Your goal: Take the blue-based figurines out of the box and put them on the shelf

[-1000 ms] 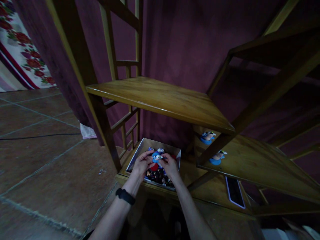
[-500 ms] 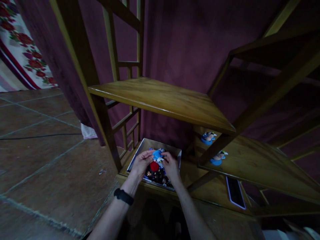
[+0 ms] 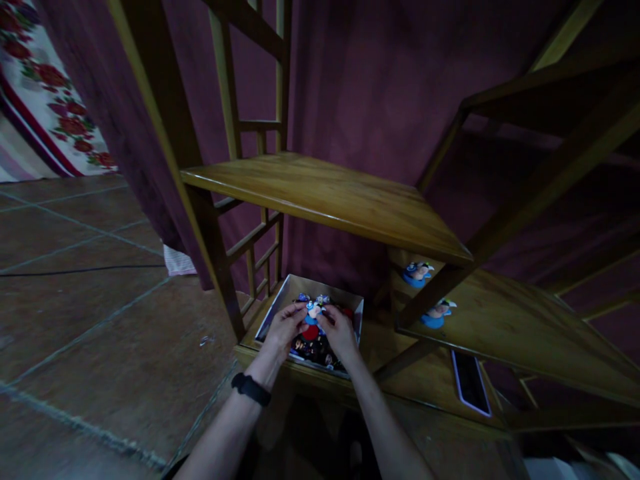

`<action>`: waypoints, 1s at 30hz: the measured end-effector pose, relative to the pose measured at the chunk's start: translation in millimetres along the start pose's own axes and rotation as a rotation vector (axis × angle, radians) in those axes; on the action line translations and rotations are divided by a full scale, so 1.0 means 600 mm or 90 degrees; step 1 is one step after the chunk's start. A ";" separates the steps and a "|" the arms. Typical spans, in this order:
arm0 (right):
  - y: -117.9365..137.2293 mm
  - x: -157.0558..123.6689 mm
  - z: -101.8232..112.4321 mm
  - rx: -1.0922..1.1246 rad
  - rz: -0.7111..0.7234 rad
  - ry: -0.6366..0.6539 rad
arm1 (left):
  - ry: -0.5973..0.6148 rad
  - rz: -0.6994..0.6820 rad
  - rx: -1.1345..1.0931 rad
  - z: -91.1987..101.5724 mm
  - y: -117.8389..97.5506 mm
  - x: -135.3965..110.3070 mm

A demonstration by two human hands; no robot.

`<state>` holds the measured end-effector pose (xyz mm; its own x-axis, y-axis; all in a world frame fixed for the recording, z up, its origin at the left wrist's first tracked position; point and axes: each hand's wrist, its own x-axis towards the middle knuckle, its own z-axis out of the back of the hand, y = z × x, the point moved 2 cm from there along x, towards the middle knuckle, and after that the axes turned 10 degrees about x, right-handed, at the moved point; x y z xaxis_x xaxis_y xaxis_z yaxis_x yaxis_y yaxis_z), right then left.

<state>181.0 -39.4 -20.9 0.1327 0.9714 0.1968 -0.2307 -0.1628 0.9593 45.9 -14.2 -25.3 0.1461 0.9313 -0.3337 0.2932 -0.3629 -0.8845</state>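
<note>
Between both hands, above an open box, I hold a small blue and white figurine, upright on its blue base. My left hand pinches it from the left and my right hand from the right. Dark, patterned small items fill the box, with a round red piece just below the figurine. Two similar figurines stand to the right: one at the back and one nearer, both on blue bases on a wooden shelf.
A wooden shelf board spans above the box, joined to upright posts. A phone-like dark slab with a pale rim lies on the lower board. Purple curtain hangs behind; tiled floor lies left.
Both hands have turned the figurine; its blue base was uppermost and is now at the bottom, with the white part above. The hands stay over the box.
</note>
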 end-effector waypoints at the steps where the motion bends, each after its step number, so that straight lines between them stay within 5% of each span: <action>1: -0.005 0.001 -0.001 0.017 -0.009 0.005 | -0.002 0.008 0.001 0.000 0.001 -0.001; 16: -0.040 0.003 -0.015 0.249 -0.144 0.015 | -0.017 0.087 -0.032 -0.001 0.008 -0.001; 30: -0.047 0.010 -0.003 0.146 -0.109 -0.017 | 0.030 0.018 0.025 -0.004 0.007 -0.002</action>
<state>186.3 -28.9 -47.1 0.1776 0.9836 0.0299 0.0204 -0.0340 0.9992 49.1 -17.0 -28.0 0.1985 0.9176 -0.3444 0.2513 -0.3873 -0.8871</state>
